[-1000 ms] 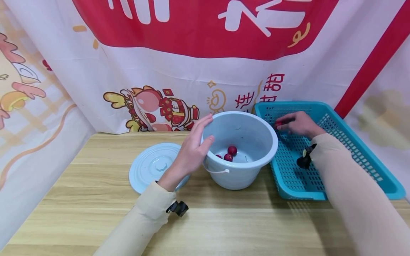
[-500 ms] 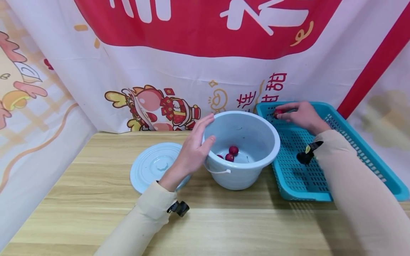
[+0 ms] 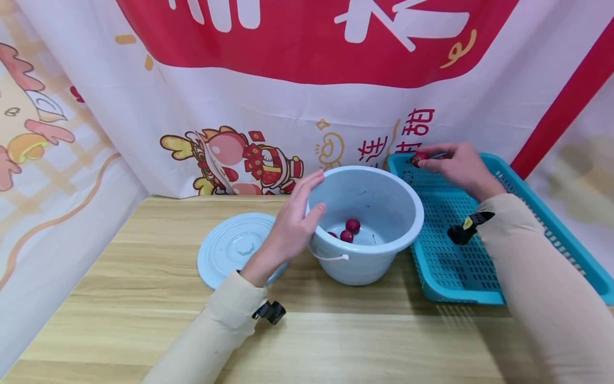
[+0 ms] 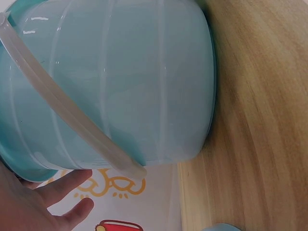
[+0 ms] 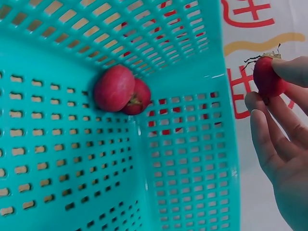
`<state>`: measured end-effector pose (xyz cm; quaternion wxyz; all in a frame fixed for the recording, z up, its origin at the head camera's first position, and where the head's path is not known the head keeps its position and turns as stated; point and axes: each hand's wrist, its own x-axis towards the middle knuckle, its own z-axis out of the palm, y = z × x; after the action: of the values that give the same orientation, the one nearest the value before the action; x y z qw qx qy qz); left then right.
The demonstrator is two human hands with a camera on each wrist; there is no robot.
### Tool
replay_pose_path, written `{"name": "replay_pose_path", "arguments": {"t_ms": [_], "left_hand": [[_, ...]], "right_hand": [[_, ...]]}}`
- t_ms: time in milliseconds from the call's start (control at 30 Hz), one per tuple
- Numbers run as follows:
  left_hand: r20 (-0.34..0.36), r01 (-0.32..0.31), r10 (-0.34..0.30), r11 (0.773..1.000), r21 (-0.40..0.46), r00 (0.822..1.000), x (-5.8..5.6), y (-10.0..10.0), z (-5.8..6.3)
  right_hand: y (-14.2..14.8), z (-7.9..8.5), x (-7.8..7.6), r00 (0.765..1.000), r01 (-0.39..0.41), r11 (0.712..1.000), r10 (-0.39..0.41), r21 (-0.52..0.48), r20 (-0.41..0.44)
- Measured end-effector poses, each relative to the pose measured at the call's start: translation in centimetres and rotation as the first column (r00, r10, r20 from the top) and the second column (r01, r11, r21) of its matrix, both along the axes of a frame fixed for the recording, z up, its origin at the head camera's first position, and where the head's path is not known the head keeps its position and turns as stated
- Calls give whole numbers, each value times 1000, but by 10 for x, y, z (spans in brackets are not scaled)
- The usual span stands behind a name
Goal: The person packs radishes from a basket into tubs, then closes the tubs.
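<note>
In the head view my left hand [image 3: 293, 218] lies with straight fingers against the left side of a pale blue bucket [image 3: 369, 261], at its rim. A few red radishes [image 3: 353, 225] sit on the bucket's bottom. My right hand [image 3: 462, 166] pinches another red radish [image 5: 268, 79] between thumb and fingers, above the far left edge of a teal plastic basket [image 3: 434, 293]. Dry stem stubs show on top of that radish in the right wrist view. Two radishes [image 5: 114, 89] lie together in a corner of the basket there.
A round pale blue lid [image 3: 225, 248] lies on the wooden table [image 3: 120, 298] left of the bucket. The bucket's white handle [image 4: 72, 113] hangs down its side. A printed cloth [image 3: 288, 122] hangs right behind the bucket and basket.
My right hand has lifted the radish from inside the basket up to its far edge. My left hand stays at the bucket.
</note>
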<state>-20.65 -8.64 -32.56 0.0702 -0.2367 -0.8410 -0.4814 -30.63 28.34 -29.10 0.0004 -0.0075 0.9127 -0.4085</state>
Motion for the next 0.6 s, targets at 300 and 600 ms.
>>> {"name": "replay_pose_path", "arguments": {"t_ms": [300,600], "left_hand": [[4,-3,3,1000,-7,1000,0,0,-1],[4,-7,7,1000,-6,1000,0,0,-1]], "right_hand": [[-9,10,9,996,32,999,-35,-31,-86],[-20,18,18,988,10,997,-22,-75,-155]]}}
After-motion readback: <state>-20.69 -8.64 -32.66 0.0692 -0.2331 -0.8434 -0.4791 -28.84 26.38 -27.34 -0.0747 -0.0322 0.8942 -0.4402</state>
